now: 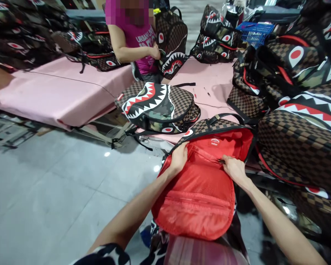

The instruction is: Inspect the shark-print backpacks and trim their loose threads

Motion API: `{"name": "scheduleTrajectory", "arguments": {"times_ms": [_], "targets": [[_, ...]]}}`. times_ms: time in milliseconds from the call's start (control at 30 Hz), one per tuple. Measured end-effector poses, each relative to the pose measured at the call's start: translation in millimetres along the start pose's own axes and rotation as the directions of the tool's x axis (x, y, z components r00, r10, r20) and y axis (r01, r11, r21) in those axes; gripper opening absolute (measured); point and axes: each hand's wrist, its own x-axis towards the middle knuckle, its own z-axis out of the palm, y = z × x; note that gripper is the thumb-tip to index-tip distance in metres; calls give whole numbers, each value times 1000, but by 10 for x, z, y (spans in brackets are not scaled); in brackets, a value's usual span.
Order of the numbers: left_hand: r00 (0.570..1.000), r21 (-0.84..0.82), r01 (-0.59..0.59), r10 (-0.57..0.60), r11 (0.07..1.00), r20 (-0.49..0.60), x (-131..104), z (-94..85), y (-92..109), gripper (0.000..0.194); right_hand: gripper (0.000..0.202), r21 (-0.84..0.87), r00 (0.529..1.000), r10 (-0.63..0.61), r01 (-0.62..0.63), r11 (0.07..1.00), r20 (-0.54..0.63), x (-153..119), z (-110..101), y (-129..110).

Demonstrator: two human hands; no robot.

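Note:
An unzipped backpack (198, 217) lies open before me, its red lining showing and its front panel folded down toward my lap. At the left side of the opening, my left hand (179, 159) is closed on the bag's edge, with the fingertips partly hidden. Over the right part of the lining, my right hand (234, 169) is closed around a small dark pointed tool (220, 161) that resembles thread snips. The tip points left, close to the red fabric; whether it touches cannot be told. Just beyond, another checkered backpack (157, 105) with a shark-mouth print lies on its side.
A pink-covered table (215, 79) runs away from me, and a second pink table (52, 92) stands left. Backpacks pile up on the right (306, 129). Across the table, a person in a purple shirt (146, 48) handles an upright backpack (172, 40). A blue basket (255, 33) sits behind.

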Motion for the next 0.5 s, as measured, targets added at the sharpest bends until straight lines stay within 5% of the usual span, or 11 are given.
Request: {"name": "scheduleTrajectory", "arguments": {"times_ms": [100,233,367,500], "targets": [[992,-11,125,-125,992,-5,165,55,-63,29,29,8,1000,-20,20,1000,-12,16,24,23],[990,-23,141,-141,990,28,257,125,-122,18,26,19,999,-38,38,999,-16,53,63,67],[997,-48,71,-69,996,47,232,176,-78,16,23,39,998,-57,58,998,-19,93,86,74],[991,-104,-121,127,987,51,196,111,5,18,24,68,998,-56,57,996,-24,114,102,89]]}}
